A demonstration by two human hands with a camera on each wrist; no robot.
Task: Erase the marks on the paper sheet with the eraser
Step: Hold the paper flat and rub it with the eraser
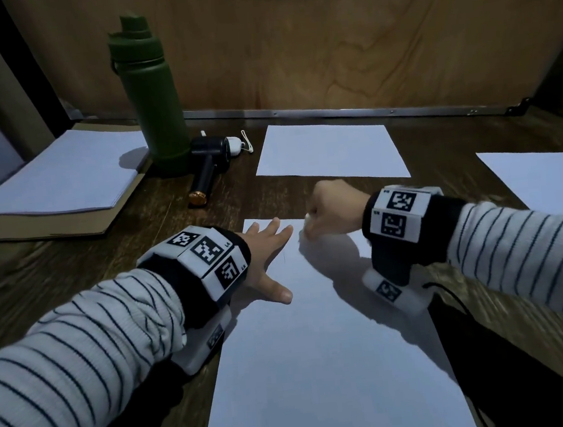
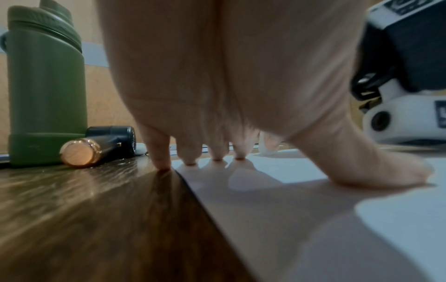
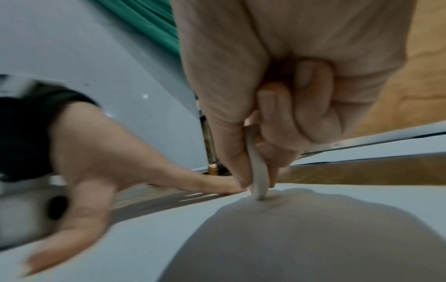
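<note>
A white paper sheet lies in front of me on the dark wooden table, long side running away from me. My left hand lies flat with spread fingers on the sheet's far left corner, thumb pressed on the paper. My right hand is a fist near the sheet's far edge and pinches a thin white eraser between thumb and fingers. The eraser's tip touches the paper. The eraser barely shows in the head view. A faint short mark sits beside my left index finger.
A green bottle stands at the back left with a small black device with a gold cap lying beside it. A paper stack rests on cardboard at far left. Other blank sheets lie at the back and right.
</note>
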